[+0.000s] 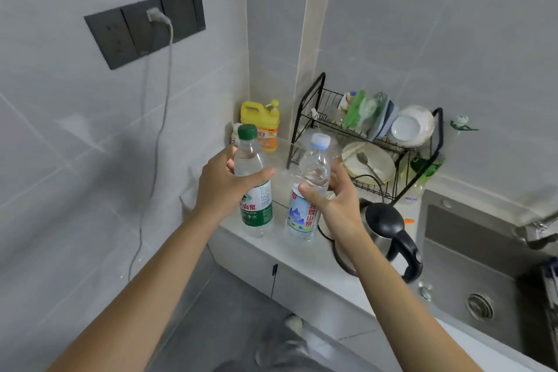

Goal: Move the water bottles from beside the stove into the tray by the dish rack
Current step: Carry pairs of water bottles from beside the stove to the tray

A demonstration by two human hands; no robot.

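The left hand's (222, 186) fingers and thumb are curled round the upper body of the green-capped bottle (253, 181), above its green label. The right hand (330, 199) grips the blue-capped bottle (308, 187) the same way, thumb in front and fingers wrapped behind. Both bottles stand upright, side by side but apart, over the near edge of the counter (302, 257); whether they touch it I cannot tell. The dish rack (367, 136) stands just behind them, plates and bowls in it. A yellow jug (261, 121) sits left of the rack in the corner. A kettle (389, 238) stands in front of the rack, beside the right wrist, and the sink (471, 269) lies to the rack's right.
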